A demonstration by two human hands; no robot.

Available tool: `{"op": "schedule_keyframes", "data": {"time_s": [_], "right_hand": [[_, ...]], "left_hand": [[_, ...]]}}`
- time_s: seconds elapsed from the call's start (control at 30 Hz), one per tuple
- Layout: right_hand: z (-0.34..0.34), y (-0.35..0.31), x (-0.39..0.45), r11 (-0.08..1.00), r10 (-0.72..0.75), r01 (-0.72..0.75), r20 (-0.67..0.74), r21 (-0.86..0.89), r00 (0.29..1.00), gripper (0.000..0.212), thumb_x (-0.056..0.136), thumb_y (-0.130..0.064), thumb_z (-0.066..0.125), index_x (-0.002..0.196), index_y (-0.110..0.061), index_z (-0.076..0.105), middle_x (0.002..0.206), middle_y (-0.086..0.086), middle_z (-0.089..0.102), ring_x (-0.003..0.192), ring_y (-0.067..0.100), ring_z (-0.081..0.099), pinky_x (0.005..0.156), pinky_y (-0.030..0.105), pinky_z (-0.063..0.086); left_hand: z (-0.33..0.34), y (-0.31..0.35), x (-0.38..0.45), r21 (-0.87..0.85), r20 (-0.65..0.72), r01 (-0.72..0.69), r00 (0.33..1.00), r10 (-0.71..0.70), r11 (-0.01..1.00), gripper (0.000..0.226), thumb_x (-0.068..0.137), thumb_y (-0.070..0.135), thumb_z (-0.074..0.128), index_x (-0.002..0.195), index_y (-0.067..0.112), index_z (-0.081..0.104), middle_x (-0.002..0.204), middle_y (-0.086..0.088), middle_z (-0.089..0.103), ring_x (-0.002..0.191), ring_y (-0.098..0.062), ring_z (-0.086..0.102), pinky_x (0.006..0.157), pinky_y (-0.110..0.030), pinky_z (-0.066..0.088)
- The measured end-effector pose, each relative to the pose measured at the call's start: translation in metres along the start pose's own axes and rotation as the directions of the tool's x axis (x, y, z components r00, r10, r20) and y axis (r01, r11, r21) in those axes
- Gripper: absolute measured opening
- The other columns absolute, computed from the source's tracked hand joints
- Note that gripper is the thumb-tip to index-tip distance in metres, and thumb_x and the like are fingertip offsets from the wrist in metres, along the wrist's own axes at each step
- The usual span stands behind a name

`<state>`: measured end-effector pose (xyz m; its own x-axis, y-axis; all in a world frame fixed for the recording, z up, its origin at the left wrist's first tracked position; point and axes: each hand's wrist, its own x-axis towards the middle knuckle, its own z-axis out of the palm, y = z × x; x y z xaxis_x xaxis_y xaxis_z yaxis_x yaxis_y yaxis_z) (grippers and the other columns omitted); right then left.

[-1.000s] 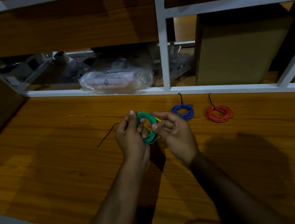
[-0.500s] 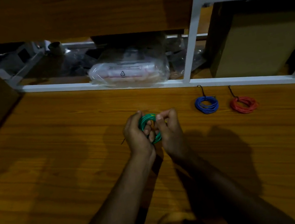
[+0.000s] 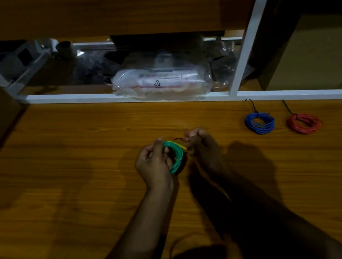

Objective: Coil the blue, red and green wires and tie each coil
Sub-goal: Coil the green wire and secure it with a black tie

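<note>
Left hand [image 3: 152, 166] curled round the green coil [image 3: 175, 155], held just above the desk [image 3: 63, 192]. Right hand [image 3: 202, 146] close beside, fingers pinched on a thin dark tie [image 3: 177, 139] at the coil's top. Farther right, flat on the desk: blue coil [image 3: 260, 123], then red coil [image 3: 303, 123], each with a dark tie. Beyond, a plastic bag [image 3: 162, 83] on the shelf [image 3: 92, 96].
</note>
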<state>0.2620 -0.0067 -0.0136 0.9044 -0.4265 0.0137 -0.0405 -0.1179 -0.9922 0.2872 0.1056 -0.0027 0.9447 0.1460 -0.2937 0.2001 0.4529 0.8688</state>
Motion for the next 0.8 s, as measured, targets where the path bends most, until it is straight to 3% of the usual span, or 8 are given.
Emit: {"op": "schedule_keyframes", "data": {"time_s": [0.1, 0.17, 0.23, 0.3, 0.47, 0.53, 0.63, 0.8], "right_hand": [[-0.011, 0.019, 0.037, 0.856, -0.016, 0.027, 0.026, -0.516, 1.0, 0.019, 0.095, -0.017, 0.057, 0.113, -0.015, 0.064, 0.106, -0.003, 0.064, 0.094, 0.011, 0.058, 0.069, 0.012, 0.039], [-0.005, 0.03, 0.052, 0.755, -0.053, 0.129, 0.135, -0.643, 0.989, 0.031, 0.091, -0.013, 0.064, 0.122, -0.013, 0.062, 0.12, 0.004, 0.063, 0.106, 0.017, 0.06, 0.08, 0.014, 0.041], [0.006, 0.035, 0.059, 0.704, -0.026, 0.151, 0.187, -0.694, 0.982, 0.04, 0.09, -0.015, 0.067, 0.129, -0.014, 0.058, 0.13, 0.008, 0.056, 0.114, 0.024, 0.057, 0.091, 0.025, 0.044], [0.015, 0.037, 0.062, 0.662, -0.005, 0.124, 0.162, -0.739, 0.987, 0.038, 0.092, -0.017, 0.065, 0.128, -0.012, 0.057, 0.13, 0.009, 0.05, 0.111, 0.024, 0.055, 0.087, 0.025, 0.043], [0.021, 0.027, 0.076, 0.6, 0.021, 0.104, 0.146, -0.793, 0.989, 0.005, 0.095, -0.013, 0.053, 0.099, -0.014, 0.056, 0.104, 0.01, 0.057, 0.091, 0.028, 0.058, 0.068, 0.029, 0.043], [0.011, 0.015, 0.083, 0.63, 0.093, 0.049, 0.137, -0.775, 0.986, 0.008, 0.096, -0.012, 0.05, 0.093, -0.018, 0.055, 0.093, 0.007, 0.062, 0.082, 0.025, 0.06, 0.06, 0.028, 0.042], [-0.011, -0.011, 0.09, 0.671, -0.01, 0.146, 0.188, -0.727, 0.982, 0.018, 0.092, -0.004, 0.051, 0.081, -0.014, 0.062, 0.08, 0.007, 0.069, 0.073, 0.024, 0.066, 0.059, 0.038, 0.054], [-0.029, -0.049, 0.098, 0.528, -0.019, 0.291, 0.332, -0.798, 0.943, 0.019, 0.087, 0.002, 0.057, 0.084, -0.01, 0.071, 0.091, 0.008, 0.069, 0.079, 0.018, 0.06, 0.067, 0.024, 0.041]], "left_hand": [[-0.014, 0.007, 0.013, 0.004, 0.004, 0.019, 1.0, -0.019, 1.0, 0.009, 0.091, 0.012, 0.066, 0.085, 0.008, 0.061, 0.064, -0.007, 0.058, 0.041, -0.006, 0.044, 0.036, -0.018, 0.03], [-0.02, 0.01, 0.017, 0.007, -0.007, 0.035, 0.999, -0.035, 0.999, 0.009, 0.091, 0.012, 0.066, 0.086, 0.007, 0.061, 0.064, -0.007, 0.057, 0.041, -0.005, 0.045, 0.035, -0.016, 0.031], [-0.023, 0.012, 0.019, 0.003, -0.016, 0.046, 0.999, -0.046, 0.999, 0.009, 0.09, 0.013, 0.067, 0.086, 0.008, 0.061, 0.064, -0.008, 0.056, 0.041, -0.005, 0.046, 0.035, -0.016, 0.032], [-0.023, 0.015, 0.019, 0.003, -0.01, 0.057, 0.998, -0.057, 0.998, 0.01, 0.09, 0.014, 0.067, 0.085, 0.008, 0.061, 0.064, -0.008, 0.056, 0.04, -0.005, 0.044, 0.034, -0.016, 0.032], [-0.021, 0.025, 0.017, -0.002, 0.049, 0.038, 0.998, -0.037, 0.999, 0.011, 0.091, 0.013, 0.065, 0.084, 0.008, 0.059, 0.058, -0.003, 0.06, 0.04, -0.005, 0.042, 0.035, -0.017, 0.028], [-0.019, 0.031, 0.013, -0.016, 0.073, 0.035, 0.997, -0.034, 0.999, 0.012, 0.092, 0.012, 0.064, 0.082, 0.008, 0.058, 0.057, -0.002, 0.059, 0.039, -0.004, 0.041, 0.035, -0.017, 0.027], [-0.015, 0.037, 0.005, -0.038, 0.129, 0.027, 0.991, -0.022, 0.999, 0.017, 0.093, 0.009, 0.063, 0.076, 0.009, 0.057, 0.056, -0.004, 0.058, 0.038, -0.004, 0.039, 0.034, -0.017, 0.026], [-0.006, 0.041, -0.014, -0.036, 0.217, 0.005, 0.976, 0.002, 0.999, 0.018, 0.093, 0.01, 0.062, 0.076, 0.009, 0.056, 0.057, -0.004, 0.057, 0.036, -0.004, 0.038, 0.033, -0.016, 0.026]]}}
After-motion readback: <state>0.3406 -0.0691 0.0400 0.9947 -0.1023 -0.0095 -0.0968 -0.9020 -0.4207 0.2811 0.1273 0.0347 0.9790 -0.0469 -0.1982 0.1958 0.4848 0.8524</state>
